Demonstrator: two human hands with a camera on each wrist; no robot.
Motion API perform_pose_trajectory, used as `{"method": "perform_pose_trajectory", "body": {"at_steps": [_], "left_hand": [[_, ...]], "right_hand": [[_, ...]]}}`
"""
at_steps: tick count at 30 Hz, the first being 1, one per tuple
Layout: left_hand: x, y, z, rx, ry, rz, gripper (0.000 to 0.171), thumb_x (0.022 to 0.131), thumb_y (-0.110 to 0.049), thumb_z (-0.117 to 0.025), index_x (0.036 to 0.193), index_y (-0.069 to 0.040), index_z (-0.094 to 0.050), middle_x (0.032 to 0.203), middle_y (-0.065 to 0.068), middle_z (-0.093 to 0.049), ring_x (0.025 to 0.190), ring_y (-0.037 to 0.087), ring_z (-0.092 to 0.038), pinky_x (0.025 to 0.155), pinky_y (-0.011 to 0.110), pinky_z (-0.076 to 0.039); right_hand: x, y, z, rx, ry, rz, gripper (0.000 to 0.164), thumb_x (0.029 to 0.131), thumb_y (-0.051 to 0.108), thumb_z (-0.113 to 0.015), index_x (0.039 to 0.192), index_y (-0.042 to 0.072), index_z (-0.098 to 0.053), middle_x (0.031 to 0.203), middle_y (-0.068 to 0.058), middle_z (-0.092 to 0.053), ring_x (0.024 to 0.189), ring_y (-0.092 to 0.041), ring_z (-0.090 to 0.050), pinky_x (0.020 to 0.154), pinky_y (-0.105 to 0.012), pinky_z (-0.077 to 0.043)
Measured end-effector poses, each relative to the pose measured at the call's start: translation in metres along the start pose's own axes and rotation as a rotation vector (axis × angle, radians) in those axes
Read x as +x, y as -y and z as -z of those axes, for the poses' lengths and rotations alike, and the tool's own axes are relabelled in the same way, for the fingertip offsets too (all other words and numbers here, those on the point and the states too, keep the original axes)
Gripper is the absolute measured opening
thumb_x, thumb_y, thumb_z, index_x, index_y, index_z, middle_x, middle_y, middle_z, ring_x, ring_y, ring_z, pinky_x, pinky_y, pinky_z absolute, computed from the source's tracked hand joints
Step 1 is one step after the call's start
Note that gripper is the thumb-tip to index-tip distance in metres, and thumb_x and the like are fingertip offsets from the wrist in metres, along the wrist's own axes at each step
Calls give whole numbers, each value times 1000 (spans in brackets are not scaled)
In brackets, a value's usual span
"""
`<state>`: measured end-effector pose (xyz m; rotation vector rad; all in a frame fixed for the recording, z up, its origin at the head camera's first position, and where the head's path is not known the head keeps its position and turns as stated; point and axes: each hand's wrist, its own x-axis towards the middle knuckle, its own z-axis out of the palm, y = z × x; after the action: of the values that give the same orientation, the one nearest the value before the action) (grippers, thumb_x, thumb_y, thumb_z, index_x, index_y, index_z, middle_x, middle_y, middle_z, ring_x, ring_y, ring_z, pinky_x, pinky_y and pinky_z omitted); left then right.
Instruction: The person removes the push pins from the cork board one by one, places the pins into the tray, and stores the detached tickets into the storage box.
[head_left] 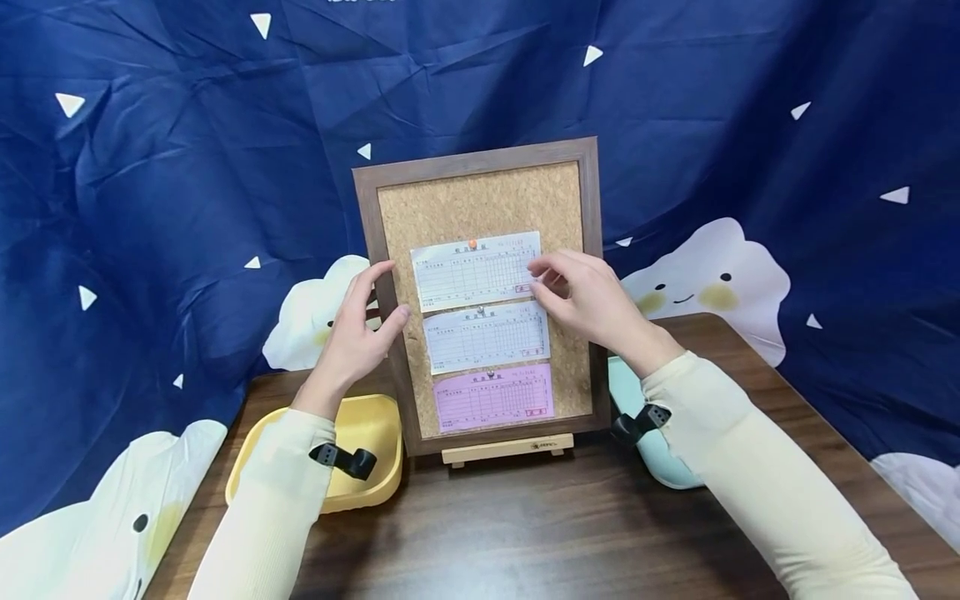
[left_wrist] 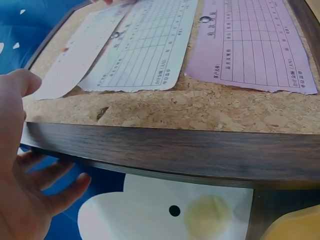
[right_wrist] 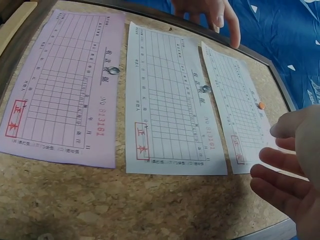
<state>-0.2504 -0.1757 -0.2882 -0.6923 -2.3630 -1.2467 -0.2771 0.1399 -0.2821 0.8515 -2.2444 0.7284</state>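
A framed corkboard (head_left: 480, 200) leans upright with three receipt slips pinned one above another. An orange pushpin (head_left: 472, 244) fixes the top white slip (head_left: 450, 279). Below it hang a second white slip (head_left: 457, 343) and a pink slip (head_left: 480, 404), each with a clear or silvery pin. My left hand (head_left: 352, 329) straddles the board's left edge; in the left wrist view its thumb is over the front and its spread fingers lie beyond the frame. At the top slip's right edge my right hand (head_left: 588, 296) hovers with loosely bent fingers, pinching nothing; whether a fingertip touches paper I cannot tell.
A small wooden easel (head_left: 510, 450) bears the board on the dark wooden table (head_left: 480, 533). A yellow bin (head_left: 386, 450) stands to the left, and a light-blue bin (head_left: 667, 467) is partly hidden behind my right forearm. Blue cloth (head_left: 480, 75) hangs behind.
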Motion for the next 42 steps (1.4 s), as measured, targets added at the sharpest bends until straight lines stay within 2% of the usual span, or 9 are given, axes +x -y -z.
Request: {"method": "perform_pose_trajectory", "body": {"at_steps": [4,11,16,21,26,28,35,42], "left_hand": [[3,5,0,-11,0,1,58,93,-16,-59,145,-13,-35,147,9,-34,131,34,-39,98,53,-41],[12,38,-4,4,-8,-25,59,92,-25,-62,144,-28,-35,147,-1,-35,130,24,-40,98,50,-42],[16,44,-5,25,-8,-45,57,92,-35,-61,143,-33,-36,145,-3,-35,129,18,-39,96,47,-44],[18,44,-5,18,-8,-34,57,91,-36,-61,142,-32,-37,141,1,-36,123,18,-43,95,47,-44],[20,42,-6,-5,-4,-22,56,92,-29,-61,142,-28,-38,139,5,-36,119,21,-44,95,49,-44],[21,38,-6,-28,2,-16,56,92,-24,-61,143,-24,-38,140,9,-35,119,24,-42,95,52,-42],[18,8,-3,-115,24,10,55,93,-12,-58,143,-10,-36,143,18,-25,125,32,-36,97,58,-37],[23,5,-2,-174,25,26,55,93,-13,-59,143,-9,-37,143,18,-20,121,34,-41,94,52,-41]], "right_hand": [[5,2,1,-10,12,-8,16,90,17,-64,102,7,-67,94,-4,-66,79,-18,-64,72,-34,-51],[9,3,0,-26,27,-21,9,90,18,-63,95,10,-66,87,0,-65,77,-16,-63,70,-31,-49],[13,4,-1,-26,39,-25,11,90,18,-63,96,10,-66,87,-1,-65,76,-15,-62,70,-31,-49],[19,4,-3,-23,50,-31,11,90,18,-62,97,10,-66,86,0,-65,75,-13,-61,70,-30,-48],[23,4,-6,-25,49,-27,11,90,17,-62,97,10,-67,86,0,-65,75,-13,-60,71,-29,-47],[24,4,-8,-26,48,-27,11,90,17,-62,97,10,-67,86,-1,-65,75,-14,-60,71,-30,-47],[30,5,-11,-4,64,-51,14,90,18,-62,99,8,-67,86,-2,-67,74,-14,-61,72,-31,-48],[39,9,-12,-7,69,-35,17,91,16,-60,103,7,-67,86,-3,-68,73,-13,-61,69,-30,-49]]}}
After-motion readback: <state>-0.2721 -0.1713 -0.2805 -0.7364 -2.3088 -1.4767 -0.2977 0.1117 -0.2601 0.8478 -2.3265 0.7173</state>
